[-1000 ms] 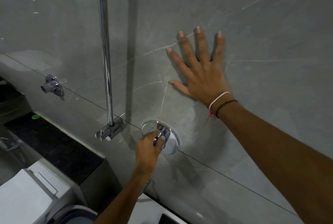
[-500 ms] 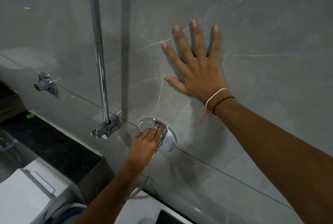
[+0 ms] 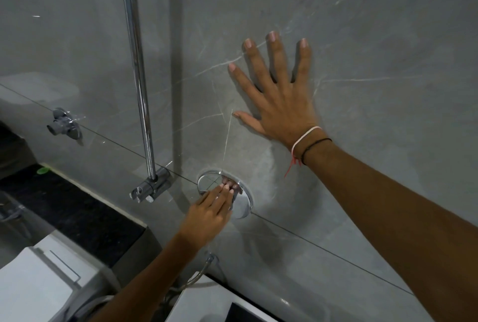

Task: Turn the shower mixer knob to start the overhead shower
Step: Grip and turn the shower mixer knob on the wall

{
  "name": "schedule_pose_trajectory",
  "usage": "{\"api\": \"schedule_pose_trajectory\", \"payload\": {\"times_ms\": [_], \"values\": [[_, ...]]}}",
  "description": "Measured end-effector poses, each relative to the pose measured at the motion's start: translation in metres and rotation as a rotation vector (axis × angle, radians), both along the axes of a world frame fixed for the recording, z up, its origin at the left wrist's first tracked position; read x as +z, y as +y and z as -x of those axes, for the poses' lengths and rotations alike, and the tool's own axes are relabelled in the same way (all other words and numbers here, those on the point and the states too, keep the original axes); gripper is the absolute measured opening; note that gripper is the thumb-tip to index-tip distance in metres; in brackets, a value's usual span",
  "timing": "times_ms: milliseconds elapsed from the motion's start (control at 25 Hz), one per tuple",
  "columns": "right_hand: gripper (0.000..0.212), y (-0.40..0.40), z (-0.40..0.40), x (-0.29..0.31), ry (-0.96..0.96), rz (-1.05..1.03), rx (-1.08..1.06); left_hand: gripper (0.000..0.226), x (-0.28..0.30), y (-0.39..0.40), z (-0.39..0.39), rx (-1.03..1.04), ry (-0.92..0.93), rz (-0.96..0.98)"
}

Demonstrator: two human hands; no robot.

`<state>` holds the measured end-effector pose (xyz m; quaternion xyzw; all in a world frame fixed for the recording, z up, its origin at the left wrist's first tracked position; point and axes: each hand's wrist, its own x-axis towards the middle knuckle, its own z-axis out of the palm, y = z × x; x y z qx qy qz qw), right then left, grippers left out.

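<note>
Your left hand (image 3: 207,215) has let go of the knob (image 3: 236,198) since a moment ago; its fingers (image 3: 225,193) now lie straight and together over it, gripping nothing. The knob sits on its round chrome plate (image 3: 244,207) on the grey wall (image 3: 388,37), right of the shower pipe (image 3: 137,63). Your right hand (image 3: 279,99) presses flat on the wall, all 5 fingers spread.

two hands (image 3: 278,104) (image 3: 210,211), one mixer knob (image 3: 241,198), one chrome rail (image 3: 137,68), two wrist bands (image 3: 309,143).
</note>
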<state>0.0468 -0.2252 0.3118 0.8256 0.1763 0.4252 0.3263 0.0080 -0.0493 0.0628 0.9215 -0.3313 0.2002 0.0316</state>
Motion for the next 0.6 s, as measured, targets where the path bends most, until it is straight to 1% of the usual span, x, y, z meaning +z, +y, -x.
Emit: {"api": "schedule_pose_trajectory", "payload": {"times_ms": [40, 160, 240, 360, 400, 520, 600], "values": [[0.091, 0.000, 0.000, 0.000, -0.008, 0.000, 0.003, 0.059, -0.004, -0.002, 0.004, 0.008, 0.010, 0.047], [0.091, 0.000, -0.001, 0.000, -0.010, -0.001, 0.011, 0.082, -0.005, -0.010, 0.017, 0.093, 0.151, 0.088], [0.092, 0.000, -0.002, -0.001, -0.002, -0.004, 0.011, 0.090, -0.004, -0.011, 0.021, 0.124, 0.173, 0.083], [0.092, 0.000, -0.002, -0.001, 0.006, -0.009, 0.015, 0.095, -0.004, -0.012, 0.022, 0.159, 0.132, 0.074], [0.092, 0.000, -0.002, -0.001, 0.007, -0.008, 0.020, 0.096, -0.005, -0.013, 0.022, 0.161, 0.142, 0.071], [0.092, -0.002, -0.004, -0.002, 0.000, -0.012, 0.039, 0.101, -0.009, -0.015, 0.022, 0.166, 0.253, 0.076], [0.094, -0.004, -0.005, -0.006, -0.012, -0.012, 0.053, 0.099, -0.007, -0.014, 0.022, 0.171, 0.239, 0.059]]}}
